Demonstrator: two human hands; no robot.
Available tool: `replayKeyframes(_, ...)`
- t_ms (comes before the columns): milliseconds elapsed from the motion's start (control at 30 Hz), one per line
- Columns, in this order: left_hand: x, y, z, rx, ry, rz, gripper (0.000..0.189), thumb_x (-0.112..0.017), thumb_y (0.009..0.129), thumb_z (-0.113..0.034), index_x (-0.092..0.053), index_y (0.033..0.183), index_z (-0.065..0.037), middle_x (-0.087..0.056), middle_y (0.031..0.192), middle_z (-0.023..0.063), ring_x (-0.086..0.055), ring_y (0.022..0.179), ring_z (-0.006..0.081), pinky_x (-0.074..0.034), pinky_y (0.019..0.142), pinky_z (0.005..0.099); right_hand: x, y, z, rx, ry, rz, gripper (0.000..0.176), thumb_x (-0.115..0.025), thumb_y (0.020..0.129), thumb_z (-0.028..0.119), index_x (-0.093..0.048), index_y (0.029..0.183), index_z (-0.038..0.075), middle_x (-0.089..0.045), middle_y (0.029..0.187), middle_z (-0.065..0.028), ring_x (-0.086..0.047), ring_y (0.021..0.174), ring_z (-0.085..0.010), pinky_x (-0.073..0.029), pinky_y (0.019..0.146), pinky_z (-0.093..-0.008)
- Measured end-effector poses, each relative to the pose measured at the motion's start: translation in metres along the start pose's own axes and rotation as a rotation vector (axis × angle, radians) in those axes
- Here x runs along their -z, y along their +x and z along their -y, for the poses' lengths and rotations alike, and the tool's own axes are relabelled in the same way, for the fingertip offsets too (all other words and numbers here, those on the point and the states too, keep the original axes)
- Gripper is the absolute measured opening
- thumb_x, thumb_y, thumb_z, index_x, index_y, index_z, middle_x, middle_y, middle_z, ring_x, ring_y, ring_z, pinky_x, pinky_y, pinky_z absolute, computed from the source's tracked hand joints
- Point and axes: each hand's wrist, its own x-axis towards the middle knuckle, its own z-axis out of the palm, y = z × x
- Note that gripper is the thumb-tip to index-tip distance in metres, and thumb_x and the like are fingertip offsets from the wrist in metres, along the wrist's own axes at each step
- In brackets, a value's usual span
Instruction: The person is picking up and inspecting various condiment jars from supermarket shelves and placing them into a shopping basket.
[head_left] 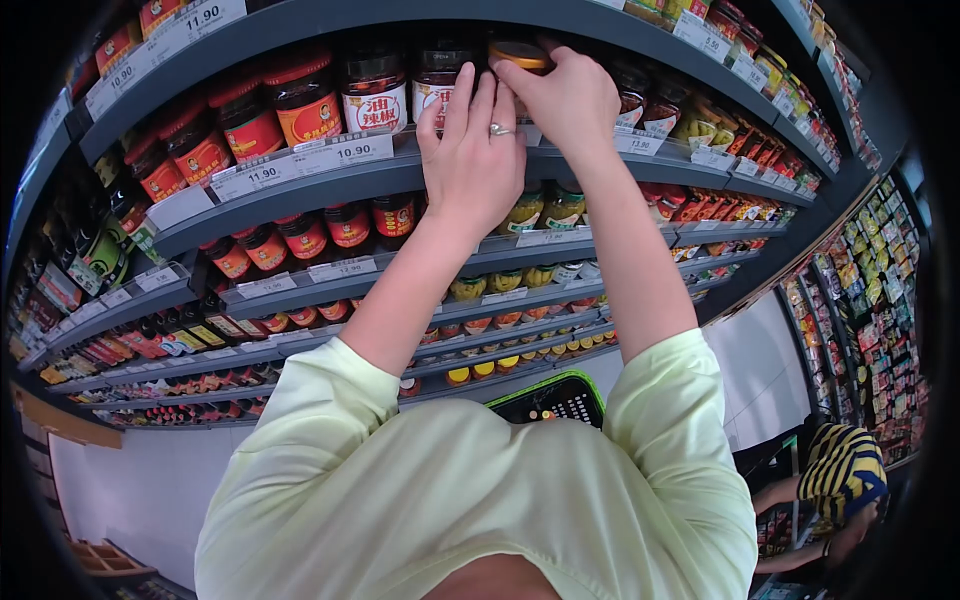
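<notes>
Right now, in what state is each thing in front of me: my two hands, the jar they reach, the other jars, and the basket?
left hand: open, fingers straight, pointing up.
right hand: closed round the orange-lidded jar.
orange-lidded jar: upright on the shelf, lid on.
red-lidded jars: upright, lids on, in a row.
basket: below the arms, contents not clear.
</notes>
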Motion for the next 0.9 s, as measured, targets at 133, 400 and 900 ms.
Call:
replayKeyframes(133, 0.002, -0.003, -0.001, -0.017, -0.037, 0.005, 0.058, -0.064, 0.078, -0.022, -0.050, 0.132, -0.007, -0.046, 0.139, 0.0065, -0.032, 0.135, 0.0282, -0.017, 0.105, 0.0480, -0.005, -0.012, -0.001, -0.021, 0.267, -0.088, 0.054, -0.071, 0.074, 0.042, -0.065, 0.106, -0.001, -0.066, 0.091, -0.0170, -0.063, 0.085, -0.0313, -0.051, 0.077, -0.0385)
replayKeyframes(400, 0.003, -0.005, 0.002, -0.098, 0.007, -0.024, 0.063, -0.065, 0.078, -0.024, -0.046, 0.138, -0.025, -0.039, 0.146, -0.0059, -0.029, 0.136, 0.0367, -0.007, 0.108, 0.0533, -0.004, -0.034, 0.004, -0.009, 0.727, -0.382, 0.041, -0.071, 0.082, 0.018, -0.059, 0.117, -0.002, -0.058, 0.110, -0.0136, -0.061, 0.098, -0.0217, -0.050, 0.081, -0.0313)
replayKeyframes(900, 0.041, -0.019, 0.004, -0.294, -0.369, -0.232, 0.057, -0.077, 0.066, -0.025, -0.060, 0.120, -0.034, -0.047, 0.137, 0.0138, -0.048, 0.124, 0.0342, -0.033, 0.103, 0.0474, 0.070, -0.101, 0.008, 0.051, 1.006, -0.236, 0.045, -0.053, 0.096, 0.018, -0.044, 0.130, -0.009, -0.051, 0.130, -0.0187, -0.054, 0.115, -0.0232, -0.046, 0.096, -0.0333)
